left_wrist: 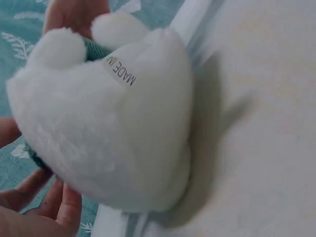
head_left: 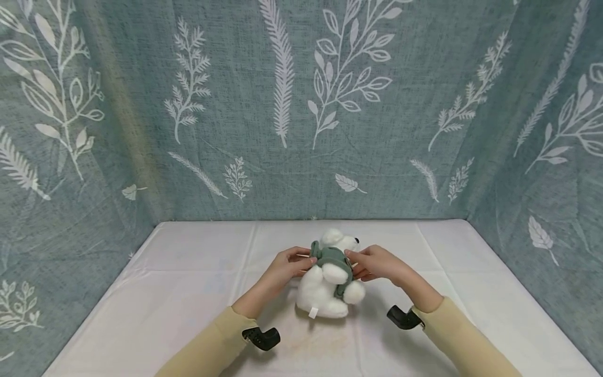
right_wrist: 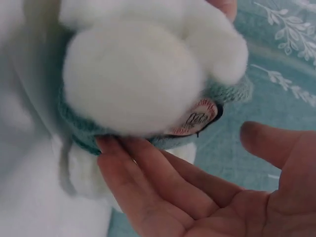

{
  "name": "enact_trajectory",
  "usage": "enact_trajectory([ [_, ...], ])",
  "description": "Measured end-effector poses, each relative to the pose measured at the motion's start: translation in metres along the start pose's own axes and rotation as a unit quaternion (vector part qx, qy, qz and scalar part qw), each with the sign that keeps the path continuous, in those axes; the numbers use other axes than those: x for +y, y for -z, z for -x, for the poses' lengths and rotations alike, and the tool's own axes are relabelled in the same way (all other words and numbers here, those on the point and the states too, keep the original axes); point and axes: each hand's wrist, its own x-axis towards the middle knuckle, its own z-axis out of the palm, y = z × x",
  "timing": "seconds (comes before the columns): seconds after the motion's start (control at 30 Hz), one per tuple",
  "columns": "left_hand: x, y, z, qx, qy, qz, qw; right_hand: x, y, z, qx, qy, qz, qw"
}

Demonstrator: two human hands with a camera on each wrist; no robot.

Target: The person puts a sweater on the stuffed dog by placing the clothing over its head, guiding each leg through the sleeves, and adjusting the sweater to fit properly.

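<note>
A white plush polar bear with a green knitted scarf sits tilted back on the table, its black nose pointing right. From the left, my left hand holds the scarf at the bear's back, thumb and fingers on either side. On the bear's front side, my right hand touches the scarf with nearly straight fingers. Its thumb stands apart from them in the right wrist view. A round label shows on the scarf there. In the left wrist view, a white printed tag sticks out of the bear's bottom.
A white cloth covers the table, with fold lines and a faint brownish patch in front of the bear. Teal curtains with white leaf prints rise at the back and both sides. Each wrist carries a black camera mount.
</note>
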Motion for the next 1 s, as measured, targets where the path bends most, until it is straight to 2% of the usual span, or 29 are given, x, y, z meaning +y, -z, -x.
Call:
enact_trajectory([
  [0.17, -0.001, 0.0, 0.003, 0.02, -0.013, 0.002, 0.9997, 0.003, -0.005, -0.011, -0.049, -0.004, -0.04, 0.998],
  [0.33, 0.001, 0.002, 0.006, 0.011, -0.023, 0.003, 0.9997, 0.008, -0.01, -0.028, -0.069, -0.014, -0.067, 0.995],
  [0.67, -0.003, 0.0, 0.02, 0.039, -0.033, 0.01, 0.9986, 0.001, -0.015, -0.041, -0.085, 0.023, -0.038, 0.995],
  [0.73, -0.002, 0.002, 0.02, 0.039, -0.026, 0.015, 0.9988, 0.0, -0.017, -0.041, -0.071, 0.021, -0.027, 0.997],
  [0.87, -0.001, 0.011, 0.015, 0.045, -0.013, 0.011, 0.9988, -0.002, -0.024, -0.036, -0.008, 0.034, 0.021, 0.999],
  [1.0, -0.005, 0.018, 0.006, 0.087, -0.039, -0.037, 0.9948, -0.007, -0.033, -0.029, 0.068, 0.102, 0.078, 0.989],
])
